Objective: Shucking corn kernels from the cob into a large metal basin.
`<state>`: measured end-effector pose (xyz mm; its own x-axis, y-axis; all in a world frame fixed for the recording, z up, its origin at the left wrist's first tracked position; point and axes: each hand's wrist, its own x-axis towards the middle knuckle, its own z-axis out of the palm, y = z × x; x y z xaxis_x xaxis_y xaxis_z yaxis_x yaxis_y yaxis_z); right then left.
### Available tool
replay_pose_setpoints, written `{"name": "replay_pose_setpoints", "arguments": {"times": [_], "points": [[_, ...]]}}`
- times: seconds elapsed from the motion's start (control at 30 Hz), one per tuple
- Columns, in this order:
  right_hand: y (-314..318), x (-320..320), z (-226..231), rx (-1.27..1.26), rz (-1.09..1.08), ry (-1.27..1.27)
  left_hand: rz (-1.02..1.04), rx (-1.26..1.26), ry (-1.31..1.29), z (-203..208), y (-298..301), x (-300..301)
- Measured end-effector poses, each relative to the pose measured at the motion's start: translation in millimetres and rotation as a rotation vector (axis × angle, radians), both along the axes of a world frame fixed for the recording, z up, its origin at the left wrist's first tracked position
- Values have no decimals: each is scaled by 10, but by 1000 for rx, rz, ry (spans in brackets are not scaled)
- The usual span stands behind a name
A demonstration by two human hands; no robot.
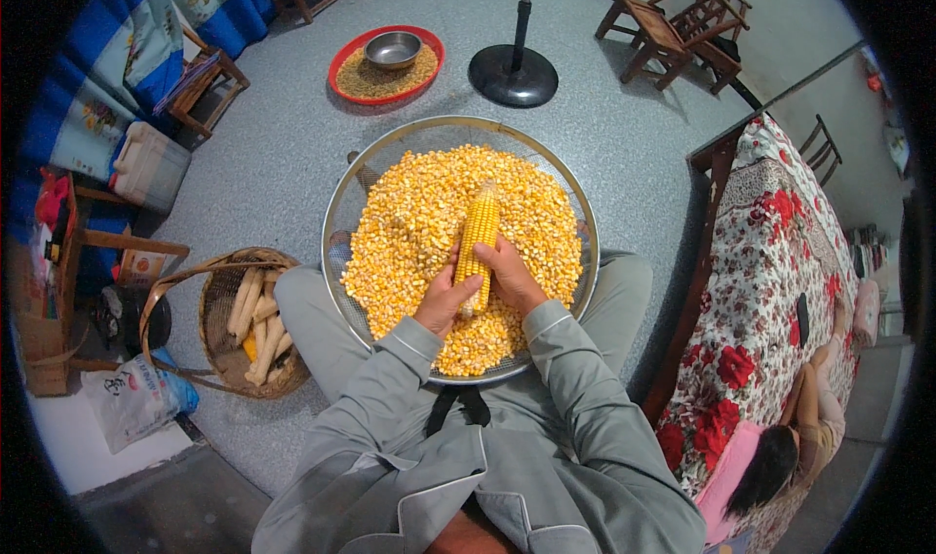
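Corn cob (480, 230), yellow. Is clasped between left hand (449, 296) and right hand (513, 277), both curled snugly about its lower half. Beneath both hands: loose kernels (414, 213) in round mesh sieve (592, 252). Well left of left hand: white plastic bag (125, 403); bears dark printed characters.

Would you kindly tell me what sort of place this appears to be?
It looks like a room in a home, probably a bedroom: a person lies on a bed with a red-flowered cover, a blue-and-white curtain hangs at the left, and a wooden chair stands at the upper right.
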<state>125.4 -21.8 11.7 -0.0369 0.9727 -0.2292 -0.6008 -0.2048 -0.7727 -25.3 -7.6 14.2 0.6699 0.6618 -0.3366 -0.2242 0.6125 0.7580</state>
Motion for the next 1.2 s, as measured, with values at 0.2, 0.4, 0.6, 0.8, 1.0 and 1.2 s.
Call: {"name": "replay_pose_setpoints", "arguments": {"times": [0.2,0.4,0.6,0.8,1.0,1.2], "points": [[1,-2,-16,-4,14,-24,6,57,65,-123,-7,43],[-2,4,-13,-36,-17,16,82,-187,-70,-113,0,45],[-5,1,47,-54,-20,7,4,-56,10,-142,-14,33],[-3,3,34,-38,-21,17,20,-30,-7,-182,-14,35],[2,1,18,-42,-11,-2,49,-136,-85,-258,-8,23],[-1,8,8,-27,-14,3,12,-87,-49,-138,-18,45]]}}
